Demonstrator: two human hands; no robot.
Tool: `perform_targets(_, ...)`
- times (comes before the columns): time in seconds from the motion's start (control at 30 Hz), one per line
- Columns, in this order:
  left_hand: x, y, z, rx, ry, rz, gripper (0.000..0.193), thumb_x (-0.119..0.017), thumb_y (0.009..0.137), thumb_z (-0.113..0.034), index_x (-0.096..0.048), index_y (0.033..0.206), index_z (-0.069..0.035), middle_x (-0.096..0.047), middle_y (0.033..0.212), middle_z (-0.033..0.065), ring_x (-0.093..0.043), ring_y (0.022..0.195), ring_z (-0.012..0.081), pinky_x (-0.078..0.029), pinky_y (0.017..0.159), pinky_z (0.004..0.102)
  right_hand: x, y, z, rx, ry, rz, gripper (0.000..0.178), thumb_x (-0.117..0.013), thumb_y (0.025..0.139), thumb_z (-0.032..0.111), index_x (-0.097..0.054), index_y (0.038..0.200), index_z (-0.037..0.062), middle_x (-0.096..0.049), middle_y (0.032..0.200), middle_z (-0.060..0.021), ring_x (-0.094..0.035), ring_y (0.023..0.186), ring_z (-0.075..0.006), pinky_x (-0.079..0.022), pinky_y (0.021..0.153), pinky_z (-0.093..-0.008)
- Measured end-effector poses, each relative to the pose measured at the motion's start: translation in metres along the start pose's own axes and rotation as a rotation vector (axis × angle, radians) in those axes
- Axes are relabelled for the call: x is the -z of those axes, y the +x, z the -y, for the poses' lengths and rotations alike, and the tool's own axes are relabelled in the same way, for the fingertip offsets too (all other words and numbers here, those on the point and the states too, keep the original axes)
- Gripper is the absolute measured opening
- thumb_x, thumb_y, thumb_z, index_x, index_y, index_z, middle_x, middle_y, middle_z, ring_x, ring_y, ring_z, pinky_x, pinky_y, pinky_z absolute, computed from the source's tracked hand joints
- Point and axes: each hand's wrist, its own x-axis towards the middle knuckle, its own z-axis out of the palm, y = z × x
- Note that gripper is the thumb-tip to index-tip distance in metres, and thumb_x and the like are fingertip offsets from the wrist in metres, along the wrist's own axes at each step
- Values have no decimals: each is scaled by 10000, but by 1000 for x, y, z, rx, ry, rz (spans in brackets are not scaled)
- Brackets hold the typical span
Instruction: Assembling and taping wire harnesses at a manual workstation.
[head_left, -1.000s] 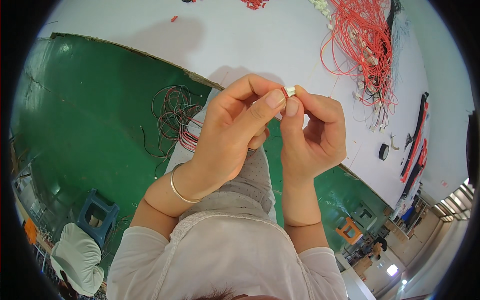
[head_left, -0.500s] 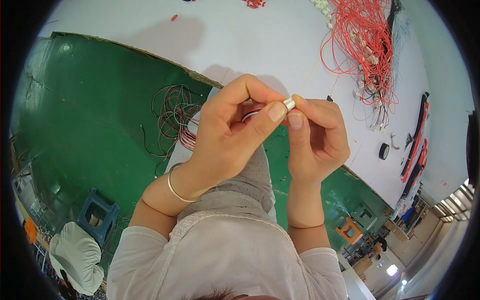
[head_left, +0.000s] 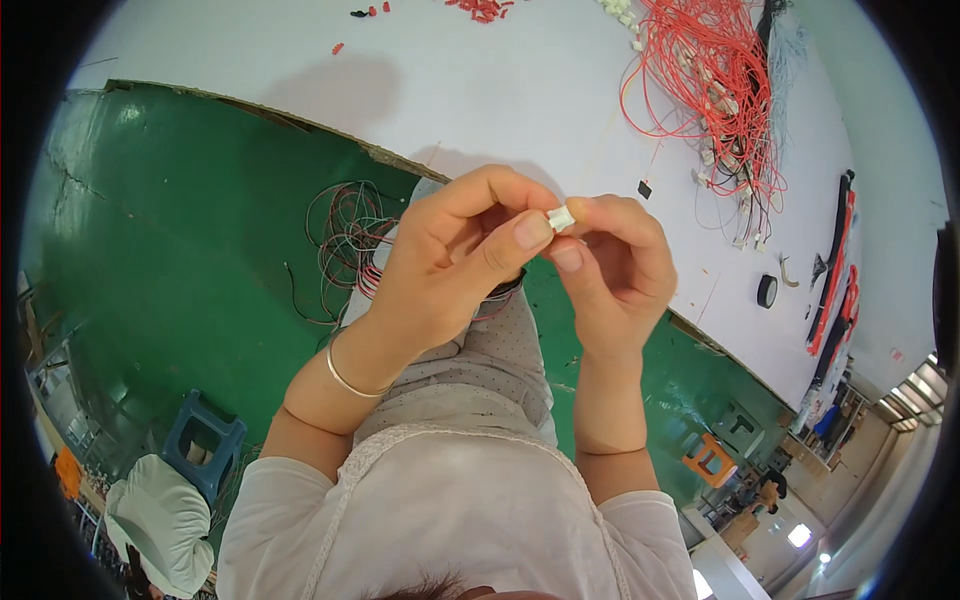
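Observation:
A small white plastic connector is held up between my two hands, over my lap near the table edge. My left hand pinches it between thumb and index finger. From the other side, my right hand has its index fingertip against the connector, with the thumb just below. The right hand's other fingers are curled in. Any wires entering the connector are hidden by my left hand. A bundle of thin red, black and white wires hangs beside my leg, left of my left forearm.
On the white table lie a tangle of red wires with white connectors, small red pieces, a black tape roll and a small black piece. A blue stool stands lower left, an orange stool lower right.
Both hands have moved slightly left and down in the picture. The connector shows more of its body between the fingers, and the wires seen inside my left hand are now hidden.

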Motion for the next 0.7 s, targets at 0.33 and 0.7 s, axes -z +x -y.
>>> perform_targets(0.33,-21,-20,-17,108,-124,-34,196,-551,995,-129,-607,1134,-2,-591,857,20,-480,704,66,-407,621,226,-23,-39,-1,-478,445,51,328,-482,1036,239,-517,1256,-2,-612,1069,-44,-557,1029,-110,-444,926,-286)
perform_targets(0.7,-19,-52,-47,-201,429,26,120,-615,924,-10,-604,1043,-3,-630,983,42,-594,837,86,-485,729,222,47,-76,39,-312,81,50,167,-634,927,79,-691,1051,-18,-639,877,13,-525,811,-45,-404,706,-194)
